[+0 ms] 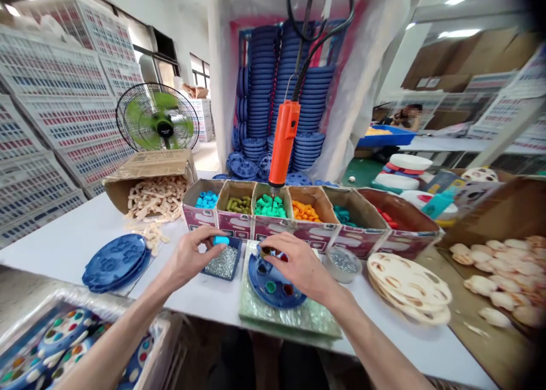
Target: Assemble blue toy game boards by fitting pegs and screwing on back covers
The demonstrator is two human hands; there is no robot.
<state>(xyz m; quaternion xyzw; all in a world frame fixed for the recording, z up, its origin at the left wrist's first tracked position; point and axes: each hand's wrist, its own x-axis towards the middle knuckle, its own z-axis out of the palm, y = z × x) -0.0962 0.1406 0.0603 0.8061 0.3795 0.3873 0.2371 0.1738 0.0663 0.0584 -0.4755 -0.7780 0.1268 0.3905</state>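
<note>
My left hand (pixel 196 253) pinches a light blue cylinder (pixel 220 240) above a dark tray of small metal screws (pixel 226 263). My right hand (pixel 294 260) reaches over a round blue plate (pixel 277 293), its fingers at the plate's upper part beside an olive piece; whether they grip one is hard to tell. Green and dark red pieces sit in holes of this plate. Beneath the plate lies a plastic-wrapped pad (pixel 294 323). An orange electric screwdriver (pixel 285 142) hangs tip down above the bin of green pieces (pixel 270 207).
A row of cardboard bins (pixel 239 225) spans the table behind the hands. Blue plates (pixel 113 262) lie left, cream discs (pixel 407 282) right, near a round screw dish (pixel 342 264). A crate (pixel 160 344) stands lower left. A person (pixel 407 116) is far back.
</note>
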